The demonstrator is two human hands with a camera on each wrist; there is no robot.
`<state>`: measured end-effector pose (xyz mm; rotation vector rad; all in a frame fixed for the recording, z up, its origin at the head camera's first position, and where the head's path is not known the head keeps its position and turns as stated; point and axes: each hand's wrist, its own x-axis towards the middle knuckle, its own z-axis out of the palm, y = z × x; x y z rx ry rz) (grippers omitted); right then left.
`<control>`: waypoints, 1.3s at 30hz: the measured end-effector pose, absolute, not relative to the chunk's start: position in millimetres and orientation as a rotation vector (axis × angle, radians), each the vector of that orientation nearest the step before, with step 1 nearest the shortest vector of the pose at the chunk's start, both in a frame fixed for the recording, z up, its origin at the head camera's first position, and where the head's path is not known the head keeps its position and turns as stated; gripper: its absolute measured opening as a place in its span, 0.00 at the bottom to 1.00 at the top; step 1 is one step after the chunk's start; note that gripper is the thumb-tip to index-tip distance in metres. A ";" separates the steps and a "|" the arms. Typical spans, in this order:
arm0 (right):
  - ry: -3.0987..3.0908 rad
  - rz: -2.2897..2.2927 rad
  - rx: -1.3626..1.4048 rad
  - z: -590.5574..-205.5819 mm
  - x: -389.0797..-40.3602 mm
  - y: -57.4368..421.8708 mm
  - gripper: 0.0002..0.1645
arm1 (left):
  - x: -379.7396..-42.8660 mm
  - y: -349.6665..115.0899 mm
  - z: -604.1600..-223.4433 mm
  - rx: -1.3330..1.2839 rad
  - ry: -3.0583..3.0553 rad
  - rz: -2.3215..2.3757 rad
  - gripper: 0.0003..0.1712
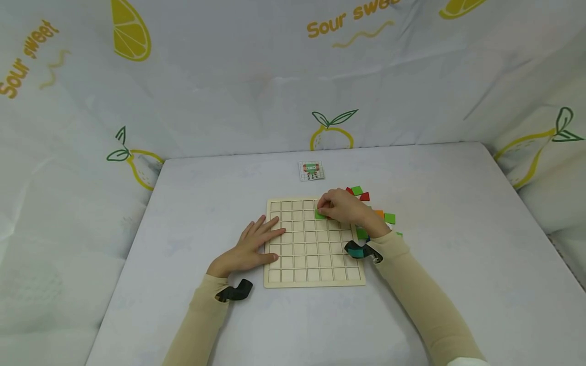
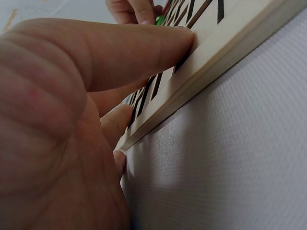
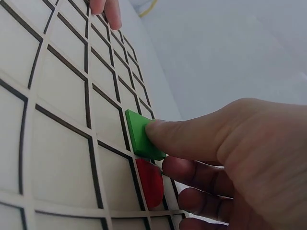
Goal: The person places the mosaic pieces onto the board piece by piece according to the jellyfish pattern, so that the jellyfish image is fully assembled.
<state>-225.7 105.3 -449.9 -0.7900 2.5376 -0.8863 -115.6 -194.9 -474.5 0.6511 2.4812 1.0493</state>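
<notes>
- I see the left hand, fingers spread, on the pale wooden grid board, low in the middle; it looks stiff.
- Just right of centre, the right hand pinches the green square tile at the board's top right part. I think it's light, hard, maybe slippery; I'd grab its edges.
- Farther, just above centre, lies a small printed card.

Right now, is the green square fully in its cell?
No: in the right wrist view, the green square stands proud of the board, side edge showing, the right hand pinching it.
</notes>
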 end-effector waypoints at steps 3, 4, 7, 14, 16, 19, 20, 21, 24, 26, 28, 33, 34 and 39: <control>2.548 -0.867 -0.791 -452.0 -226.0 104.6 0.06 | -115.9 -194.9 -474.8 0.652 2.480 1.050 0.39; 2.551 -0.864 -0.783 -452.2 -225.8 104.2 0.06 | -116.0 -194.8 -474.8 0.651 2.481 1.049 0.39; 2.555 -0.855 -0.756 -452.2 -225.4 103.3 0.06 | -116.0 -194.7 -474.6 0.648 2.481 1.047 0.39; 2.544 -0.951 -0.713 -442.1 -227.2 110.4 0.11 | -116.0 -193.9 -474.4 0.638 2.484 1.042 0.39; 2.549 -0.985 -0.679 -437.2 -228.8 116.9 0.13 | -116.2 -193.8 -474.6 0.637 2.483 1.040 0.39; 2.560 -1.018 -0.594 -431.7 -231.6 128.6 0.16 | -116.4 -194.5 -475.7 0.642 2.484 1.038 0.40; 2.564 -1.033 -0.574 -430.0 -232.7 132.7 0.16 | -116.5 -194.6 -476.0 0.643 2.485 1.038 0.40; 2.571 -1.042 -0.548 -428.7 -233.9 136.5 0.17 | -116.5 -194.6 -476.1 0.643 2.485 1.035 0.40; 2.594 -1.050 -0.487 -425.4 -237.6 146.8 0.18 | -116.0 -194.8 -475.7 0.642 2.487 1.029 0.40; 2.612 -1.053 -0.457 -423.2 -239.6 152.8 0.19 | -115.6 -194.6 -475.2 0.639 2.485 1.024 0.40; 2.635 -1.046 -0.435 -421.6 -241.2 158.1 0.20 | -115.2 -194.7 -474.8 0.639 2.485 1.025 0.40; 2.686 -1.002 -0.368 -422.1 -244.3 169.5 0.21 | -114.5 -194.8 -473.4 0.632 2.484 1.011 0.40; 2.693 -0.993 -0.349 -422.9 -244.8 171.2 0.21 | -114.5 -194.7 -473.1 0.629 2.484 1.005 0.40; 2.722 -0.913 -0.289 -429.8 -247.5 176.1 0.23 | -114.8 -193.8 -473.2 0.630 2.482 1.010 0.41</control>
